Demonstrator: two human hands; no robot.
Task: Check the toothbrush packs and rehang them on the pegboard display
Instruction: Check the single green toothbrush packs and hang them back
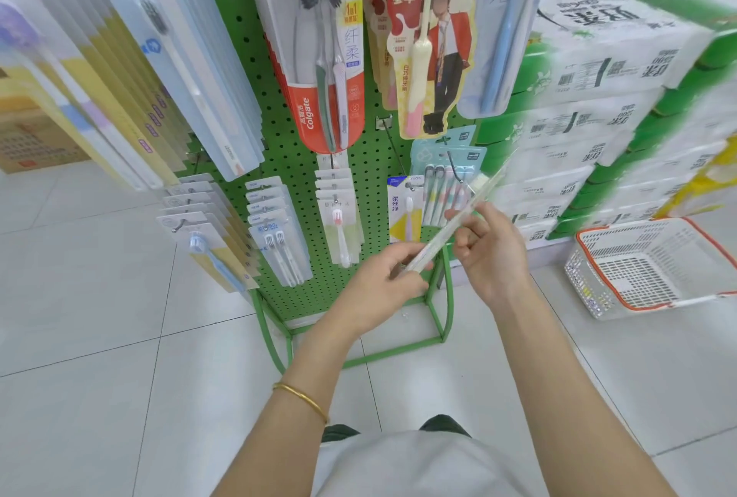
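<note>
fingers [400, 254] of the left hand [379, 281] are curled and pinch the lower end of a toothbrush pack [440, 239], thumb on top and the other fingertips tucked underneath. a thin gold bangle [301, 397] sits on that wrist. the pack is held in the air in front of the lower part of the green pegboard [287, 161], off any peg, turned edge-on and slanting up to the right; what is inside it cannot be made out. the right hand [492, 257] grips it higher up, its fingers [466, 237] bent around the edge and pinching it. across the display, far left, a cardboard box [36, 137] stands on the tiled floor [99, 317], and long rows of pale blue and yellow packs [171, 70] hang off the board's left side. below them are smaller carded brushes [275, 233] on short hooks. in the middle hangs a red and white colgate twin pack [323, 58], then a canban pack [430, 38] with a pink and cream brush, then a clear pack with blue brushes [502, 30]. a metal peg [393, 145] juts out under the canban pack, and a four-brush pack [442, 185] hangs just behind the held one. to the right are stacked green and white tissue bundles [598, 97], with a white basket with an orange rim [638, 303] on the floor beside them.
</note>
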